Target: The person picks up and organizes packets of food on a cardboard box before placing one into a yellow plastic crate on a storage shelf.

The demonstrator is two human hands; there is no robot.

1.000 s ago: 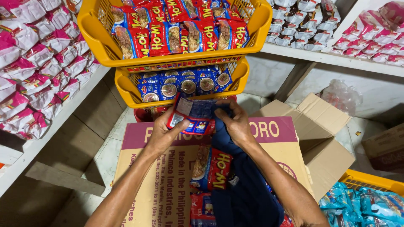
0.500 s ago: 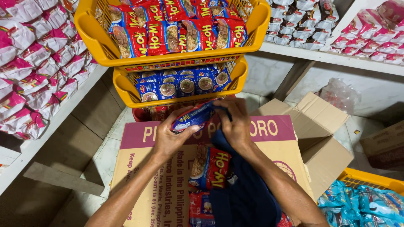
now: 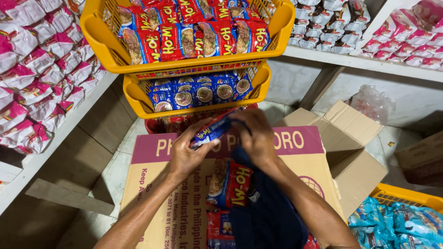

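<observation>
My left hand [image 3: 187, 154] and my right hand [image 3: 256, 138] both grip one blue and red noodle packet [image 3: 213, 131], held flat over an open cardboard box [image 3: 182, 203]. The packet sits just in front of the middle yellow basket [image 3: 138, 99], which holds blue noodle packets [image 3: 198, 92]. Inside the box lies a red noodle packet [image 3: 229, 183] beside a dark blue cloth [image 3: 270, 216]. The top yellow basket [image 3: 99, 44] is full of red noodle packets [image 3: 194, 34].
Shelves of pink and white packets [image 3: 34, 78] line the left, and more packets [image 3: 397, 39] fill the shelf at right. An empty open carton [image 3: 348, 152] stands right of the box. A yellow basket with light blue packets [image 3: 397, 223] sits at lower right.
The packet has turned from upright to flat and moved up toward the middle basket. Both hands have closed in on it.
</observation>
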